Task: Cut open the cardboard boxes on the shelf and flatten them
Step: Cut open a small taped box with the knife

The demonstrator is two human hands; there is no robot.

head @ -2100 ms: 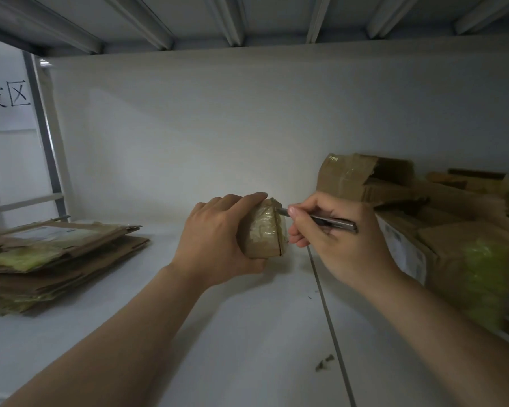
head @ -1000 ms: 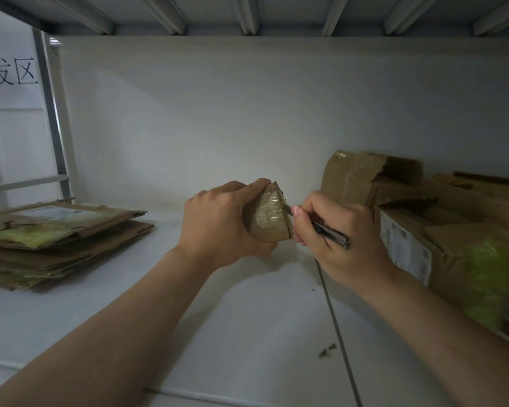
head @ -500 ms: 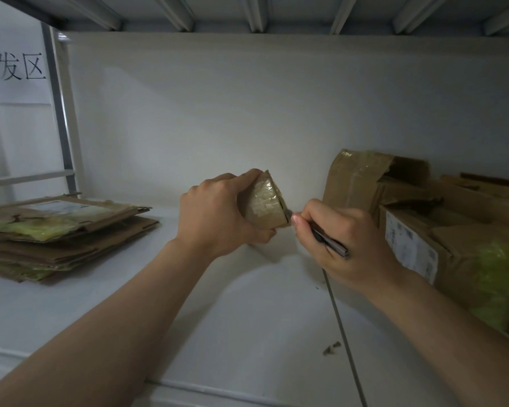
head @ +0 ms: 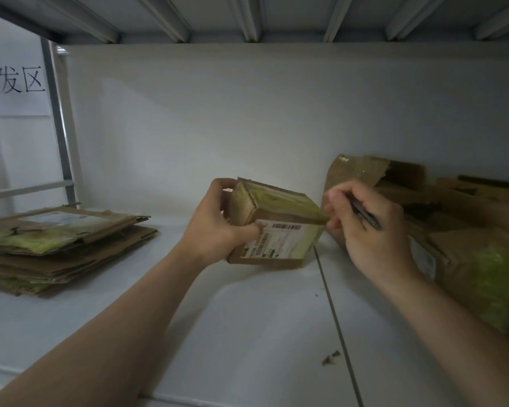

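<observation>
Gripping small taped box [head: 276, 227] in left hand [head: 218, 230], thumb across shipping label [head: 279, 240], fingers curled round the far end. Tilted, mid-shelf, low over white shelf [head: 247, 333]; cannot tell if lower edge touching.

Pinching slim dark cutter [head: 365, 215] pen-style in right hand [head: 368, 230], working end hidden behind fingers at box's upper right corner.

Likely trouble:
- Skidding off glossy tape toward left thumb, close to any cut along the top edge.
- Twisting of box under blade pressure, given a one-handed hold and little bracing.
- Cutting too deep; contents unknown.
- Misreading seam in dim light.

Well apart at left, flattened cardboard stack [head: 56, 245]. Just behind right hand, uncut boxes [head: 467, 259], crowding the stroke.
</observation>
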